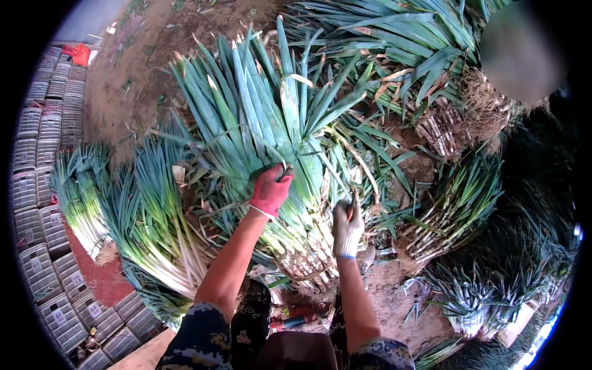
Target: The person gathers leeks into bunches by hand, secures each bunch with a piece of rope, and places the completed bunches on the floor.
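Leek bundle (262,132) sits front and center, bases (308,262) unstripped; left-side bunch (163,231) looks cleaner, so probably partway. Left hand (271,190) curls against leaves, can't tell if pinching; right hand (348,229) clutches something thin (351,213).

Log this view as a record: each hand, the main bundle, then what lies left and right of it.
Left hand: gloved in red, curled over the leafy part of the large leek bundle; exact grip unclear
Right hand: gloved in white, closed around a slim dark and orange item, at the bundle's right side
Main bundle: leaf tips away from the person, roots nearer
Left: pale-stemmed leeks, grey crates beyond
Right: smaller leek bundle
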The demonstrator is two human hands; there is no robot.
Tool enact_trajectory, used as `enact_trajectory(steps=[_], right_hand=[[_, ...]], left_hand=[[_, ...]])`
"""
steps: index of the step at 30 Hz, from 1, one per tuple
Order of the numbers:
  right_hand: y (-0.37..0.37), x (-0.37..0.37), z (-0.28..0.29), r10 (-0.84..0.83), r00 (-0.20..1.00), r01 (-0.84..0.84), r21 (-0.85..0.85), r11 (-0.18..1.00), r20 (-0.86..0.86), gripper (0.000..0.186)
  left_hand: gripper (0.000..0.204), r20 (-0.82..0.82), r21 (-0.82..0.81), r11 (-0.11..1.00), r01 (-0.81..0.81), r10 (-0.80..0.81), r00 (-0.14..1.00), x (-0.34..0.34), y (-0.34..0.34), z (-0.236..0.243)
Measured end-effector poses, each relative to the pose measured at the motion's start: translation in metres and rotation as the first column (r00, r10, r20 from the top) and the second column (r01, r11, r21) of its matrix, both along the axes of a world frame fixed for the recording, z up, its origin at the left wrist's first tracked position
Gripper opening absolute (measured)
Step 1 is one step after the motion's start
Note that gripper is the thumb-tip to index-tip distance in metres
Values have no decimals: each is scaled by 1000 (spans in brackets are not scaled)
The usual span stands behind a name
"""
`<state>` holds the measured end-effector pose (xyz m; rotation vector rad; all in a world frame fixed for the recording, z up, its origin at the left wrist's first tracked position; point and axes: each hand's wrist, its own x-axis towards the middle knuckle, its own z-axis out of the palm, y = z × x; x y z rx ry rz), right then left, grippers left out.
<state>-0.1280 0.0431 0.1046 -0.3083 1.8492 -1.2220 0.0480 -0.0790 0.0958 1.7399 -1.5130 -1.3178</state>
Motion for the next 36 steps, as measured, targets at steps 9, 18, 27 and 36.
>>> enact_trajectory(steps=[9,18,27,36], right_hand=[[-172,28,27,421,852,-464,-77,882,-311,26],[-207,68,-41,542,753,-498,215,840,-373,44],[-190,62,-43,107,846,-55,-114,992,522,16],[-201,67,-31,103,695,94,-232,968,712,12]], left_hand=[[30,471,-314,919,238,-67,880,23,-14,-19],[24,568,-159,907,390,-239,787,21,-11,-16],[28,-182,82,991,-105,119,976,43,-26,-29],[32,333,96,994,57,-86,939,36,-53,-32]])
